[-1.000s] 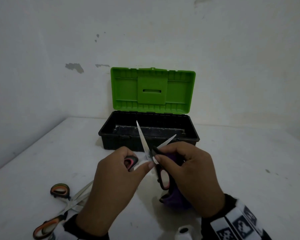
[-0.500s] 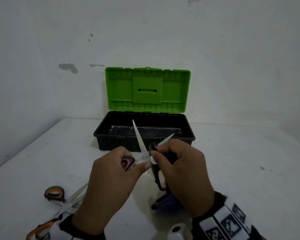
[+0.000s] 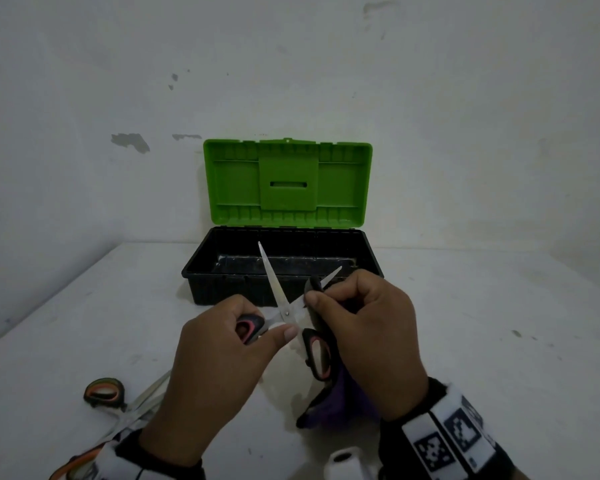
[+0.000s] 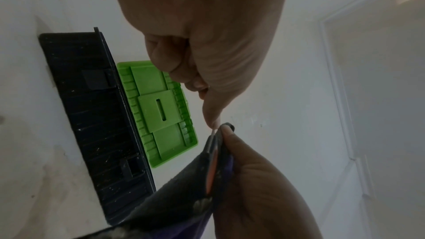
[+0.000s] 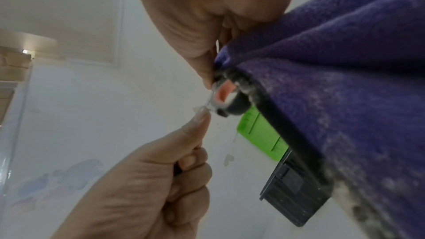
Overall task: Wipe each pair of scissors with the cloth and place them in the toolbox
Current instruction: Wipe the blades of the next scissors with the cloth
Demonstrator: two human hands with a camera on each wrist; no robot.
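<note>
- Since half a second ago the two hands and the open scissors [image 3: 284, 306] have hardly shifted against the toolbox [image 3: 201, 271]; the blades stay spread in the same V in front of its near wall, and the pose is much as it was a full second ago.
- The toolbox stands open on the white table [image 3: 482, 323], its green lid [image 3: 288, 185] upright against the wall behind it. The black tray shows only a dusty, scuffed floor; no scissors lie in it.
- The left hand [image 3: 219, 358] is held in front of the toolbox, fingers curled round one black-and-pink handle loop, thumb stretched toward the pivot and pressing on the blade there.
- The right hand [image 3: 364, 337] is just to its right, also in front of the toolbox, forefinger and thumb pinching the purple cloth [image 3: 347, 400] onto the shorter-looking blade; the rest of the cloth hangs below the palm, and the other handle loop lies against it.
- The right wrist view shows the cloth [image 5: 333, 79] bunched under the palm.
- A second pair of scissors [image 3: 118, 407], with orange-lined handles, lies on the table well to the near left of the toolbox, partly hidden by the left forearm.
</note>
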